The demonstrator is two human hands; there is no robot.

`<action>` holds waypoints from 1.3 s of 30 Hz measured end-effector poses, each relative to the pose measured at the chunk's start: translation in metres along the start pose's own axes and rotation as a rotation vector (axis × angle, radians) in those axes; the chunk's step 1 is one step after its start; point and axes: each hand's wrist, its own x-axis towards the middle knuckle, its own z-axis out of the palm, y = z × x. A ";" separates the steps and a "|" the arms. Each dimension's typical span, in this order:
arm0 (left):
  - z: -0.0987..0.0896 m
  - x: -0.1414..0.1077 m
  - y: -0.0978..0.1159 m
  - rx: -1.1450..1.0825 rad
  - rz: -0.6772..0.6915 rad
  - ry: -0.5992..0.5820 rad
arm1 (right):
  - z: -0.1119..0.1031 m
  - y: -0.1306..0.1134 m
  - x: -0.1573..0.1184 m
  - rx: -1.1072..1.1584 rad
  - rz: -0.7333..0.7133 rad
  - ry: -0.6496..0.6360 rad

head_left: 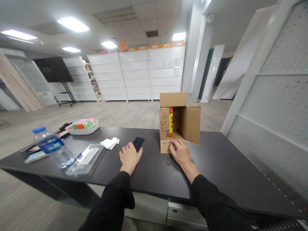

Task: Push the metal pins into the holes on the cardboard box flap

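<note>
A cardboard box (190, 123) stands on the dark table with its flaps spread. Small grey dots mark its left flap, beside a red and yellow tape strip (171, 123). At the box's lower front flap, my right hand (180, 151) has thumb and index finger pinched together; what lies between them is too small to make out. Just below, a row of thin metal pins, like nails or screws (169, 159), lies on the table. My left hand (130, 157) rests palm down, fingers a little apart, against the near end of a dark phone (139, 144).
To the left are crumpled white tissue (110, 143), a clear plastic case (88, 159), a water bottle (54, 147) and a white basket (83, 127) of colourful packets. A white perforated panel (276, 96) borders the table's right side. White shelving (134, 75) stands across the room.
</note>
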 end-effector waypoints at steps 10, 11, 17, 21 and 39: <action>-0.006 0.001 0.012 0.021 0.021 0.001 | 0.002 0.002 -0.001 0.019 0.022 0.016; -0.006 -0.003 0.013 0.023 0.026 0.004 | 0.002 0.002 -0.001 0.022 0.025 0.016; -0.009 -0.042 0.026 0.015 0.068 0.036 | 0.001 0.002 -0.001 0.034 0.040 0.011; -0.015 -0.064 0.036 -0.031 0.102 0.012 | 0.001 0.001 -0.001 0.037 0.061 0.007; -0.006 -0.076 -0.012 -0.764 0.151 -0.370 | -0.002 0.000 0.000 0.074 0.098 0.015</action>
